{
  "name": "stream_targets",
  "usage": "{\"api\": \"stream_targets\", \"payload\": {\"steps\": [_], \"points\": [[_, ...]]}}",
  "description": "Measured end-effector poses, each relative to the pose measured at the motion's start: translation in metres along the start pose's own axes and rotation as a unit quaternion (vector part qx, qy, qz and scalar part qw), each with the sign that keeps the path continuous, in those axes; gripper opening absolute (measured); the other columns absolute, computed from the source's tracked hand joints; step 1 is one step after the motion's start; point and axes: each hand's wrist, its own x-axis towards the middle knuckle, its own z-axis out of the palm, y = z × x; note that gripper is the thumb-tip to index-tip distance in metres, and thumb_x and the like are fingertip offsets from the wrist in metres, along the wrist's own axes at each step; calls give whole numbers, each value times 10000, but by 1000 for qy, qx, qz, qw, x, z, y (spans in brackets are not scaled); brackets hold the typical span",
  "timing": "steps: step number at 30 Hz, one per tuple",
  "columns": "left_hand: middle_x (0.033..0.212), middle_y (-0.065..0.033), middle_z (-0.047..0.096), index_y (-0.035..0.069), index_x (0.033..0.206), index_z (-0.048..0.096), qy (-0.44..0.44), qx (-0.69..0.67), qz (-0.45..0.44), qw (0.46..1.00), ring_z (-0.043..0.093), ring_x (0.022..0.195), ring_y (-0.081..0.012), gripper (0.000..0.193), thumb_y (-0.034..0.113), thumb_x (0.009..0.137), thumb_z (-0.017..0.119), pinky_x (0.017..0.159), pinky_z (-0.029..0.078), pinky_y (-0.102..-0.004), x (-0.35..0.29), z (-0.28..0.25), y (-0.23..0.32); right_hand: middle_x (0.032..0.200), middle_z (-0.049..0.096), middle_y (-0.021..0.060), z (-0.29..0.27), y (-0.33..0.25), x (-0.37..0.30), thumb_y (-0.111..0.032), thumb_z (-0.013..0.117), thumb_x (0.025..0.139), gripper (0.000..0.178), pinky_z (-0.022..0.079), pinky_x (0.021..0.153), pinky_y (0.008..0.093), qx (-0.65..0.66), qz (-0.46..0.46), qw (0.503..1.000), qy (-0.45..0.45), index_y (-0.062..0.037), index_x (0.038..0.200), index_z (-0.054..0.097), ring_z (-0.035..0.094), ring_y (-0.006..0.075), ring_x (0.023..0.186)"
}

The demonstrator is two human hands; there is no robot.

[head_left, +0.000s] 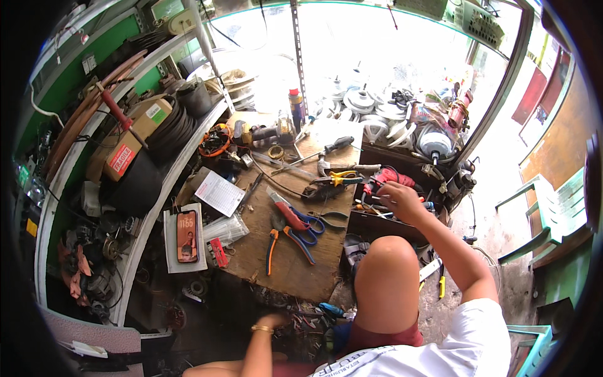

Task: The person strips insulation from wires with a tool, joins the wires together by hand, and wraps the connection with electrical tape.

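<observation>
My right hand (402, 200) is over the open wooden tool box at the right of the workbench, its fingers bent together beside a red power tool (391, 178). Whatever lies between those fingers is too small to make out. Low in the middle, my left hand (274, 320), with a bracelet at the wrist, hangs over dark clutter below the bench edge. Its fingers are blurred and dark. Between the hands, the wooden bench (320, 279) holds orange-and-black pliers (272, 251), blue-handled scissors (306, 234), yellow-handled pliers (342, 178) and a hammer (323, 166).
A phone (187, 236) rests on a pad at the bench's left, near a paper sheet (219, 191). Crowded metal shelves (164, 182) curve along the left. White fan motor parts (360, 100) are piled at the back. A green chair (541, 213) stands at right.
</observation>
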Motion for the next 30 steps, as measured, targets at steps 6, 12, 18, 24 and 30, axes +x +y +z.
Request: {"api": "stream_targets", "payload": {"steps": [6,12,18,24,30], "points": [[857,-74,670,35,835,626,342,-313,205,862,641,781,-213,165,151,901,529,669,510,-338,-218,-108,145,905,628,104,50,12,-37,-111,609,772,113,494,737,407,-2,-28,999,26,-67,874,633,603,307,896],[1305,-123,462,64,1225,499,622,132,326,699,451,1175,-339,476,54,763,615,975,378,-406,-165,-186,227,1014,579,98,139,-28,15,-209,630,775,299,458,797,384,43,-295,953,-46,-92,1048,596,560,273,921],[1319,-130,450,32,1250,458,621,131,237,736,453,1192,-331,514,70,762,616,987,359,-445,-140,-189,227,779,626,93,176,-56,38,-285,642,743,397,425,643,388,-133,-96,986,-17,-62,1044,512,618,262,674],[1286,-97,463,44,1147,534,685,177,172,685,426,1172,-334,420,105,746,642,973,347,-455,-137,-201,186,814,656,146,133,-58,43,-172,603,746,302,440,618,393,-69,-22,976,-207,-49,1014,535,659,271,731],[1217,-129,481,51,1090,547,719,128,176,660,431,1144,-344,409,31,685,602,961,350,-442,-137,-222,213,1043,635,147,69,32,5,-108,666,692,507,488,828,322,254,-5,908,-332,2,1170,540,623,262,938]]}}
